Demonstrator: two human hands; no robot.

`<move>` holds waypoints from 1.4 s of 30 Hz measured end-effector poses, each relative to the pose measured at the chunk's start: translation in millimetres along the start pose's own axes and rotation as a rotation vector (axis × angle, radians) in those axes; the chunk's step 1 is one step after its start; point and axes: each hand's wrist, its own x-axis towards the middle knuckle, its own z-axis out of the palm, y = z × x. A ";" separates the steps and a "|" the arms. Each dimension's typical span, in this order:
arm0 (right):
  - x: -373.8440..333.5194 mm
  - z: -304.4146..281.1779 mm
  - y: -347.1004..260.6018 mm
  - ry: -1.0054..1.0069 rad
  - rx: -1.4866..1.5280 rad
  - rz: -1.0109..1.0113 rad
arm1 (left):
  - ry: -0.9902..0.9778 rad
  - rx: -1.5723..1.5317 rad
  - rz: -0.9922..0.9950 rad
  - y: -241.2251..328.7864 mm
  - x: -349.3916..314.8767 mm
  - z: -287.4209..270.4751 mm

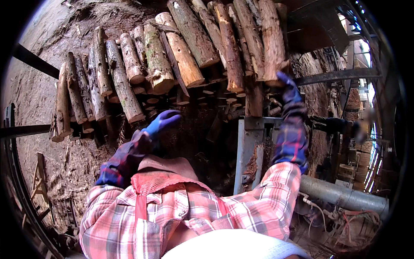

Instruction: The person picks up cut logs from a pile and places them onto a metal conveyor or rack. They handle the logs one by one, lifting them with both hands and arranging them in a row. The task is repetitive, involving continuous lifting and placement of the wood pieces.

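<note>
My left hand [163,121], in a blue-purple glove, hangs in front of the log row with its fingers stretched out, holding nothing. Closest to it is a pale-ended log [158,64] with greenish bark. My right hand [290,90], gloved alike, reaches forward to the near end of a thick reddish-brown log [271,41] at the right of the row. Its fingers are stretched out against that log's lower right edge; part of the hand is turned away. Beside that log lies a darker, slimmer log [230,52].
Many logs [123,82] lie side by side across the far side, with more cut ends in shadow beneath. A grey metal frame [248,151] stands before my right arm. Dark metal bars [340,76] cross at both sides. A grey pipe [345,196] and hoses lie at right.
</note>
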 end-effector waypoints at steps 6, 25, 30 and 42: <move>-138.5 30.4 162.5 -0.280 0.704 -0.004 | -0.331 -0.051 0.282 55.2 70.9 105.3; -472.0 -5.1 264.1 0.091 0.434 -0.210 | -0.220 -0.237 0.328 -44.9 -12.6 295.2; -442.4 25.4 247.3 0.331 -0.232 -0.614 | -0.269 -0.388 0.370 -19.8 -29.9 368.7; -454.5 -145.8 194.1 0.580 -0.536 -0.554 | -0.347 0.087 0.878 103.7 -36.9 459.8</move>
